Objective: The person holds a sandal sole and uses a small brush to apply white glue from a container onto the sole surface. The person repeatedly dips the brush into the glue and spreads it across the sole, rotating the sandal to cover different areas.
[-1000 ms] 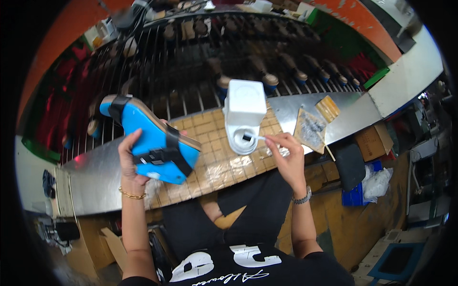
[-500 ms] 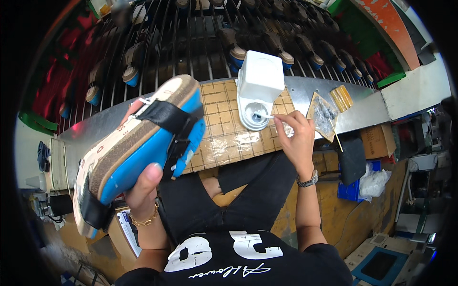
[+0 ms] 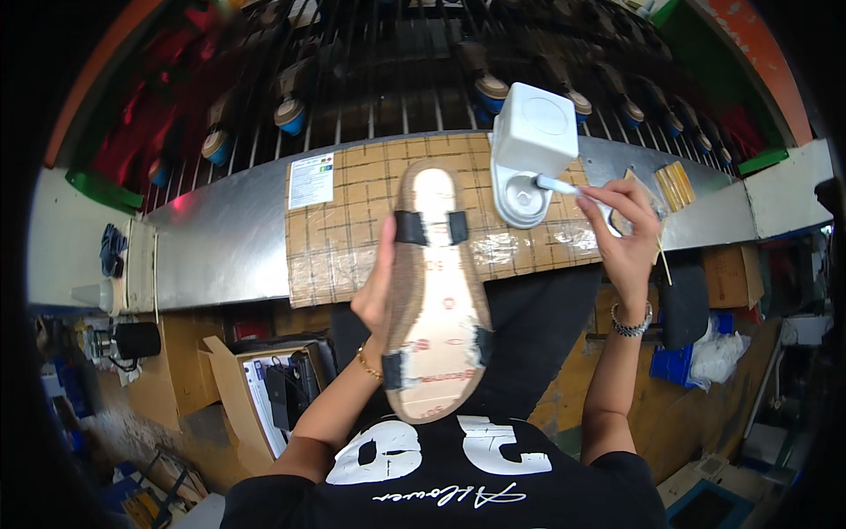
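Note:
My left hand [image 3: 377, 295] grips a sandal footbed [image 3: 448, 291] by its left edge, with the fingers partly hidden behind it. Its pale face, marked in red, is turned up toward me, ringed by brown cork-like edging, and black strap ends [image 3: 410, 227] lie folded over the sides. Pinched in my right hand [image 3: 630, 225] is a small brush [image 3: 560, 186] with a pale handle. The brush's dark tip is at the round cup [image 3: 526, 204] of a white glue dispenser [image 3: 539, 132]; whether it touches the glue I cannot tell.
Taped cardboard [image 3: 352, 238] covers part of the metal bench [image 3: 225, 238]. Behind it, several blue-soled sandals [image 3: 289, 115] hang on a rack of rods. A yellow bundle [image 3: 676, 185] lies at the right, near a thin stick [image 3: 664, 260]. An open carton [image 3: 238, 383] stands lower left.
The footbed has swung to the right and turned from its blue side to its pale face. My right hand has kept its pinch on the brush at the cup; the whole view has shifted.

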Action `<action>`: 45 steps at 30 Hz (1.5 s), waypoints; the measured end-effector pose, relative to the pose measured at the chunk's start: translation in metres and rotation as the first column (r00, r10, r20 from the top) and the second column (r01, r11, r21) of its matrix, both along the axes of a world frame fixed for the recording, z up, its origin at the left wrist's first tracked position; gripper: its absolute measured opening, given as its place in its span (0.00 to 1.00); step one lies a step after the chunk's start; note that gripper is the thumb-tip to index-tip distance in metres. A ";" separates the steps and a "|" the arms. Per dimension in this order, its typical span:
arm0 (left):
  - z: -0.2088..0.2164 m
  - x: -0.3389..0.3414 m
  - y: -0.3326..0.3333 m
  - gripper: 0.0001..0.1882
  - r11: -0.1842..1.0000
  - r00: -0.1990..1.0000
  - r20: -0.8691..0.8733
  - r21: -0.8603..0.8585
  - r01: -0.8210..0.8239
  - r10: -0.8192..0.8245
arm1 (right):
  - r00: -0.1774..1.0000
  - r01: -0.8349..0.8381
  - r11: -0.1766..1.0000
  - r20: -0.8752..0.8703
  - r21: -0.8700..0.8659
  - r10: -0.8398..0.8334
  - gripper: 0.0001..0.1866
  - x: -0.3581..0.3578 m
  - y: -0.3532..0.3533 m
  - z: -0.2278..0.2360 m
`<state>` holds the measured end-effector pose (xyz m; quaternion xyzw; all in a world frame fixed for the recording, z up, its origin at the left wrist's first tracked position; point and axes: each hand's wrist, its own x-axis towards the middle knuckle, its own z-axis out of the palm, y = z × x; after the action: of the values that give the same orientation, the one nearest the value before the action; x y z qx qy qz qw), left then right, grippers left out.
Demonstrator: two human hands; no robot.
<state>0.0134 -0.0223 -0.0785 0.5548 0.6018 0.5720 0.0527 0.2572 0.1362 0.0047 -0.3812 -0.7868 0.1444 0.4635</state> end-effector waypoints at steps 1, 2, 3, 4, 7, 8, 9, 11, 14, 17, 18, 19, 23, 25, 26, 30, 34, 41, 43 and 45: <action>0.008 0.008 0.010 0.39 0.990 0.986 -0.132 0.112 -0.085 0.100 | 1.000 0.015 0.993 0.002 0.119 -0.015 0.13 -0.001 -0.003 0.007; 0.015 0.012 0.013 0.38 0.986 0.983 -0.142 0.131 -0.100 0.118 | 1.000 0.025 0.978 -0.015 0.207 -0.022 0.13 -0.005 -0.009 0.013; 0.014 0.012 0.020 0.39 0.974 0.971 -0.195 0.203 -0.097 0.138 | 0.999 0.040 0.954 -0.034 0.296 -0.031 0.13 -0.011 -0.019 0.021; 0.018 0.013 0.021 0.39 0.970 0.963 -0.226 0.222 -0.096 0.147 | 0.998 0.059 0.923 -0.055 0.381 -0.041 0.13 -0.016 -0.028 0.028; 0.032 0.018 0.024 0.39 0.961 0.938 -0.300 0.259 -0.096 0.174 | 0.988 -0.081 0.983 -0.118 0.164 0.101 0.13 -0.027 -0.055 0.038; 0.034 0.019 0.023 0.39 0.964 0.939 -0.303 0.253 -0.084 0.161 | 0.976 -0.143 0.987 -0.155 0.071 0.152 0.12 -0.028 -0.061 0.039; 0.036 0.018 0.023 0.40 0.966 0.940 -0.307 0.249 -0.073 0.150 | 0.974 -0.176 0.984 -0.143 0.019 0.177 0.12 -0.027 -0.066 0.042; 0.037 0.019 0.022 0.40 0.971 0.954 -0.279 0.237 -0.042 0.110 | 0.985 -0.158 0.987 -0.066 0.014 0.159 0.12 -0.028 -0.069 0.044; 0.035 0.017 0.018 0.41 0.982 0.965 -0.262 0.186 0.026 0.024 | 0.993 -0.107 0.991 -0.035 0.080 0.110 0.13 -0.034 -0.068 0.046; 0.034 0.013 0.013 0.41 0.987 0.969 -0.236 0.118 0.106 -0.076 | 0.990 -0.098 0.984 -0.086 0.147 0.111 0.14 -0.040 -0.061 0.050; 0.033 0.013 0.011 0.42 0.988 0.969 -0.226 0.095 0.125 -0.101 | 0.986 -0.106 0.981 -0.108 0.163 0.125 0.14 -0.041 -0.059 0.052; 0.033 0.012 0.009 0.42 0.987 0.969 -0.212 0.070 0.147 -0.129 | 0.992 -0.098 0.971 -0.050 0.218 0.112 0.15 -0.039 -0.057 0.055; 0.027 0.011 0.001 0.43 0.980 0.972 -0.126 -0.034 0.195 -0.198 | 0.984 -0.077 0.937 -0.124 0.341 0.126 0.17 -0.041 -0.052 0.060; 0.032 0.010 -0.001 0.44 0.978 0.966 -0.156 -0.043 0.204 -0.208 | 0.977 -0.141 0.935 -0.105 0.326 0.185 0.18 -0.037 -0.052 0.063; 0.036 0.009 -0.001 0.46 0.975 0.955 -0.196 -0.023 0.223 -0.223 | 0.972 -0.174 0.932 -0.096 0.318 0.214 0.18 -0.036 -0.052 0.064; 0.047 0.010 0.000 0.50 0.959 0.926 -0.279 0.046 0.278 -0.255 | 0.968 -0.207 0.931 -0.073 0.301 0.239 0.18 -0.032 -0.052 0.065; 0.047 0.010 -0.001 0.49 0.953 0.920 -0.285 0.063 0.297 -0.268 | 0.958 -0.255 0.922 -0.049 0.290 0.281 0.19 -0.029 -0.048 0.068; 0.049 0.009 -0.002 0.47 0.965 0.927 -0.298 0.061 0.256 -0.227 | 0.945 -0.313 0.927 -0.030 0.206 0.326 0.19 -0.026 -0.053 0.073; 0.051 0.010 -0.001 0.47 0.964 0.926 -0.303 0.070 0.258 -0.226 | 0.939 -0.343 0.928 0.010 0.147 0.345 0.18 -0.019 -0.056 0.078; 0.052 0.011 0.000 0.46 0.964 0.927 -0.303 0.080 0.254 -0.219 | 0.921 -0.386 0.917 -0.010 0.099 0.389 0.18 -0.018 -0.055 0.080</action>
<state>0.0240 -0.0219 -0.0265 0.7037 0.4967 0.5080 -0.0009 0.2392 0.0807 0.0847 -0.1930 -0.8458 0.2012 0.4548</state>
